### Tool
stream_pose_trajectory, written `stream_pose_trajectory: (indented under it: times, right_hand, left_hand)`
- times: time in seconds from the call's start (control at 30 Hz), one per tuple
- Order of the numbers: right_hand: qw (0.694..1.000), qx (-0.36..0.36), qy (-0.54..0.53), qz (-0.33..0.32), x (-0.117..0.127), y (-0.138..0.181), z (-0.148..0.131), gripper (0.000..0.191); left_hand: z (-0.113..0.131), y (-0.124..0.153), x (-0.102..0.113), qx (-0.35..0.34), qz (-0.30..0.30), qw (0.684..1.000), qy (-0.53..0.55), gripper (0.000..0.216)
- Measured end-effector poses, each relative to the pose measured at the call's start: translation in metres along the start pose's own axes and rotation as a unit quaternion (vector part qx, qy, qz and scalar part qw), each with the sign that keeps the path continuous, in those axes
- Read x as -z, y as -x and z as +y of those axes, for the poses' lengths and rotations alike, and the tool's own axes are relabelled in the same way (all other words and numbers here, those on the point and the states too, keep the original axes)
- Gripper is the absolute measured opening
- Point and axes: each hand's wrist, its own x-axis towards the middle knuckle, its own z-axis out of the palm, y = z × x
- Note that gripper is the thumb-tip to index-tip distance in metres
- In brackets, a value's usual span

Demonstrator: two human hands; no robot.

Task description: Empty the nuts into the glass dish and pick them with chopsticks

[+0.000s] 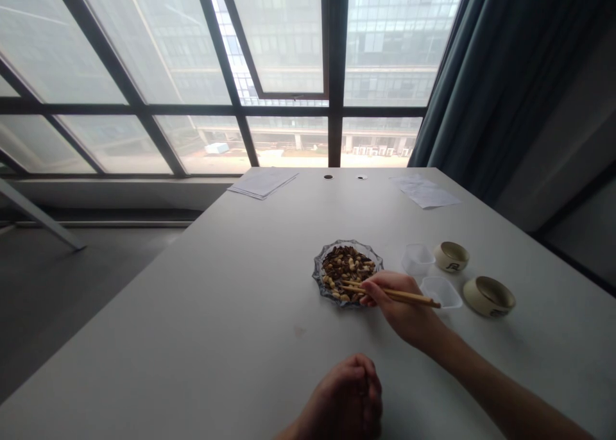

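Note:
My right hand (404, 308) grips a pair of wooden chopsticks (411, 296). Their tips reach into a clear, scalloped glass bowl (316, 274) and touch the mix inside. That mix (344, 260) looks like peanuts and dark seeds or nuts; the tips' exact hold on any piece is too small to tell. Closer to me, my left hand (344, 398) rests with its fingers curled in, apart from the bowl, and nothing shows in it.
Right of the bowl stand two clear plastic containers (441, 291) and two beige ceramic bowls (488, 297) with dark markings. Papers (264, 182) lie at the far left of the white table (216, 299), and another sheet (426, 191) at the far right. Windows and a dark curtain (462, 87) lie beyond.

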Motion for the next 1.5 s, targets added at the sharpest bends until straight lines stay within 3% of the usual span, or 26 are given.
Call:
stream_pose_trajectory:
  times: [0.37, 0.63, 0.8, 1.03, 1.5]
  right_hand:
    - [0.997, 0.063, 0.023, -0.031, 0.001, -0.002, -0.002, 0.042]
    - [0.992, 0.112, 0.041, -0.043, -0.003, -0.001, 0.001, 0.029]
    - [0.991, 0.117, 0.039, -0.046, -0.002, -0.001, -0.001, 0.027]
    - [0.993, 0.107, 0.023, -0.045, -0.003, -0.002, 0.003, 0.039]
    - [0.998, 0.062, -0.024, 0.018, -0.009, -0.004, 0.010, 0.045]
  left_hand:
    - [0.001, -0.001, -0.001, 0.007, 0.002, 1.000, 0.000, 0.012]
    - [-0.001, -0.001, 0.000, -0.001, -0.013, 1.000, -0.027, 0.013]
    - [0.000, -0.002, 0.001, 0.002, -0.012, 1.000, -0.022, 0.013]
    - [0.000, -0.001, -0.002, -0.002, -0.008, 1.000, -0.013, 0.010]
    - [0.001, -0.002, 0.003, 0.009, -0.018, 1.000, -0.007, 0.009]
